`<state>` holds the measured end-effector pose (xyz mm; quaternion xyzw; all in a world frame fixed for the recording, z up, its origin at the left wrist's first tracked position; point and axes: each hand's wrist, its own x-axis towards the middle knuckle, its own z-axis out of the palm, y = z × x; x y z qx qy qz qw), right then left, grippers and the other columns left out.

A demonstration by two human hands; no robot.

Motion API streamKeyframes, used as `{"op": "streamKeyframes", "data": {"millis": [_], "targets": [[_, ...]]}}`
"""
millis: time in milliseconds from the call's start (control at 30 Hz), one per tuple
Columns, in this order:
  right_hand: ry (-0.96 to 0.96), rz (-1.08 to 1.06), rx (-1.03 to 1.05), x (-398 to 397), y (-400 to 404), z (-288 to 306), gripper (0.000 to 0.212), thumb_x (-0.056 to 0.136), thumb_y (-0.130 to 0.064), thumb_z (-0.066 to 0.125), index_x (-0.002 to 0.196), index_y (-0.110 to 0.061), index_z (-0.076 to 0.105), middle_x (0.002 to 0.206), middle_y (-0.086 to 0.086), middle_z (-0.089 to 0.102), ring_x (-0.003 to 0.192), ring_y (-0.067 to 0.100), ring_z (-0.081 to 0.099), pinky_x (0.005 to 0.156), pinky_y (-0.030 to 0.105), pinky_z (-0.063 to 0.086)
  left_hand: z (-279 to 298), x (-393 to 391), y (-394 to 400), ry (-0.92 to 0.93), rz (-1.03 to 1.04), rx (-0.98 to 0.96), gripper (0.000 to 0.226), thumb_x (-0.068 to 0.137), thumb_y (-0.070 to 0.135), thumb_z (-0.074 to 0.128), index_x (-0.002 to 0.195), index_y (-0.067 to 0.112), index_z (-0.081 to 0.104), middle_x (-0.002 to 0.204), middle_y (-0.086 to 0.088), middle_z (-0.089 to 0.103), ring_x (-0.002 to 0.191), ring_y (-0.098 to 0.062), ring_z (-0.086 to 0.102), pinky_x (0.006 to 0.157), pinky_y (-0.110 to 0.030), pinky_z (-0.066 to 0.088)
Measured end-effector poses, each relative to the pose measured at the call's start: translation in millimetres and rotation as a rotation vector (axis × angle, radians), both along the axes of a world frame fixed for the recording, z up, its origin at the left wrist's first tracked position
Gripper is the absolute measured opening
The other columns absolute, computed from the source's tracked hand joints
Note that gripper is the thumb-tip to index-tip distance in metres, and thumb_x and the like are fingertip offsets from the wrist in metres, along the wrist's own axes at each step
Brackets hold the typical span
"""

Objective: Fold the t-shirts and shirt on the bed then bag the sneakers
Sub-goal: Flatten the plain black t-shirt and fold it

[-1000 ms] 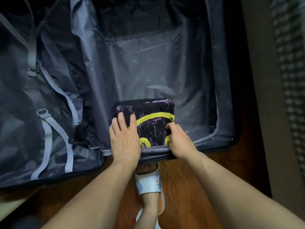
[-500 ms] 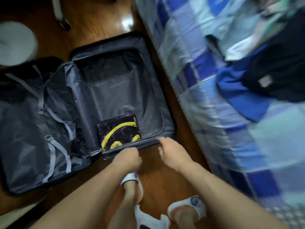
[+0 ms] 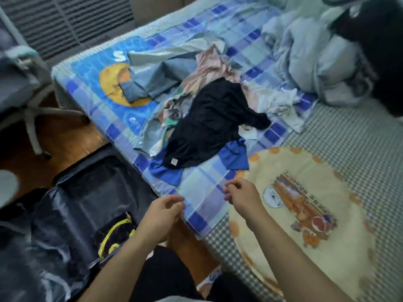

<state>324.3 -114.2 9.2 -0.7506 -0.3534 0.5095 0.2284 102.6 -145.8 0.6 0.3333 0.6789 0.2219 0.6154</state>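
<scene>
Both hands hang empty over the near edge of the bed: the left hand has its fingers loosely curled around nothing, just above the corner of the checked blue sheet, and the right hand is likewise relaxed and holding nothing, over the seam between that sheet and the round yellow cushion to its right. One folded black and yellow t-shirt already lies in the open suitcase on the floor at the near left, so the step in hand looks like picking the next garment from the heap farther back on the bed. That heap sits in the middle of the sheet, well apart from both hands: a black t-shirt lies on top, spread and crumpled, with a blue t-shirt poking out beneath its near side, a striped pinkish garment behind it, a pale blue shirt to the far left and white cloth to the right. The next move probably calls for a reach forward to the black t-shirt, since it covers the others, then lifting it clear and laying it flat on the bare near patch of sheet for folding. No sneakers or bag show in this view, so that part of the task seems some way off.
</scene>
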Motion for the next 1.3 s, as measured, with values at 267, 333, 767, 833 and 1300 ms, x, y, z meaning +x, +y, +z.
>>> {"op": "streamKeyframes", "data": {"millis": [267,333,767,833,1300], "targets": [[0.111,-0.22,-0.106,18.7,52.2,-3.2,0.021,0.102,-0.005,0.045,0.096,-0.01,0.065,0.091,0.009,0.069,0.067,0.015,0.061,0.06,0.022,0.051,-117.1,-5.6,179.4,0.449,-0.372,-0.035,0.022,0.091,0.011,0.054,0.07,0.016,0.049,0.074,-0.017,0.06,0.08,-0.036,0.061,0.072,-0.039,0.046],[0.094,-0.256,-0.181,13.2,62.4,-12.0,0.022,0.101,-0.005,0.045,0.094,-0.011,0.064,0.09,0.008,0.069,0.067,0.015,0.061,0.064,0.025,0.051,-186.2,-24.6,211.5,0.44,-0.357,-0.155,0.012,0.084,0.027,0.061,0.08,0.019,0.054,0.093,-0.024,0.067,0.095,-0.042,0.064,0.084,-0.047,0.052],[0.143,-0.44,-0.263,24.6,63.1,12.6,0.02,0.104,-0.008,0.047,0.102,-0.007,0.066,0.094,0.013,0.071,0.071,0.018,0.063,0.068,0.028,0.052,-18.3,20.0,245.9,0.444,0.092,0.424,0.02,0.101,0.01,0.055,0.105,0.015,0.073,0.106,-0.002,0.066,0.095,-0.012,0.058,0.083,-0.017,0.042],[0.11,-0.418,-0.209,30.6,56.8,28.2,0.017,0.103,-0.008,0.049,0.104,-0.01,0.066,0.099,0.013,0.07,0.072,0.017,0.065,0.07,0.031,0.054,34.4,36.8,256.7,0.281,-0.011,0.531,0.021,0.099,0.01,0.059,0.101,0.024,0.074,0.1,0.002,0.068,0.083,-0.011,0.061,0.075,-0.018,0.045],[-0.343,-0.084,0.451,100.0,83.5,155.6,0.019,0.097,-0.027,0.055,0.082,-0.018,0.064,0.079,0.003,0.068,0.078,0.027,0.064,0.065,0.039,0.05,355.9,125.1,208.1,-0.019,-0.413,1.007,0.046,0.077,-0.002,0.07,0.107,0.032,0.076,0.098,0.004,0.078,0.088,-0.012,0.073,0.092,-0.027,0.055]]}}
